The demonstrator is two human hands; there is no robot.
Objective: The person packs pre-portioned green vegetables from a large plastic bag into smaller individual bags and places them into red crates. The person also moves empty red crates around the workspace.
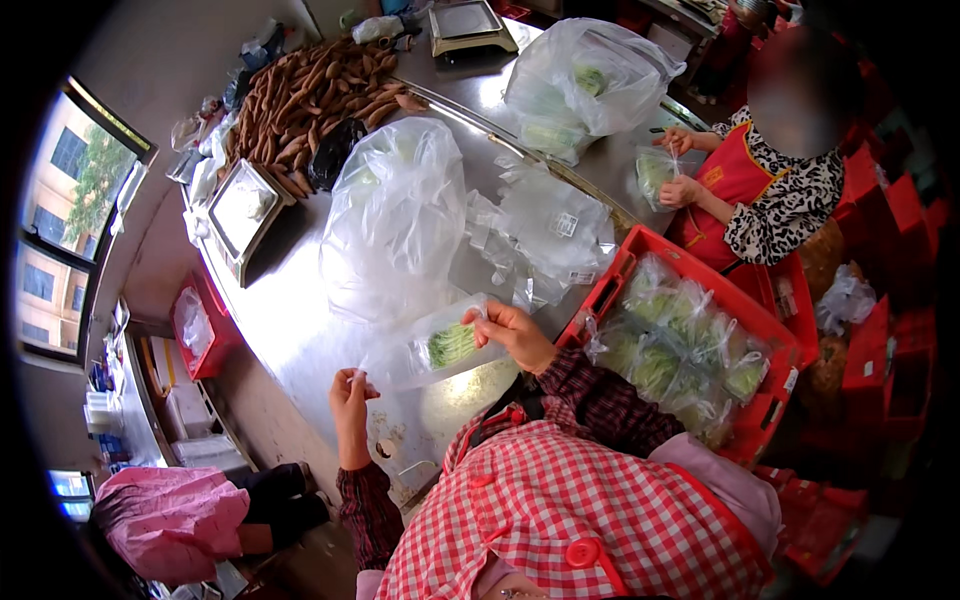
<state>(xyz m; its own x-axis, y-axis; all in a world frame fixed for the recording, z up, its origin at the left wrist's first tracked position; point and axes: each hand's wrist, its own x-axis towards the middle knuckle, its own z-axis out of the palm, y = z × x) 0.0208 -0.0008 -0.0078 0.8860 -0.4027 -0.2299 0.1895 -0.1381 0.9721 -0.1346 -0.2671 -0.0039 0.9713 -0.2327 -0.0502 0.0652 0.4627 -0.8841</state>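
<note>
A clear plastic bag [409, 356] is stretched between my two hands above the steel table. Inside it, toward the right, lies a bunch of pale green shoots [451, 345]. My left hand [351, 401] pinches the bag's left end between thumb and fingers. At the other end, my right hand [510, 334] grips an upper corner beside the shoots. Just beyond the bag stands a large, bulging translucent plastic sack [397, 217]; its contents show only faintly. Flat clear bags with printed labels [559, 221] lie in a loose pile past my right hand.
A red crate [780, 341] of bagged greens [675, 330] is at my right. Across the steel table [300, 330] are a scale [247, 210], a heap of brown sweet potatoes [307, 97] and another big sack [592, 82]. A co-worker [750, 187] handles a bag of greens; another person [176, 517] is lower left.
</note>
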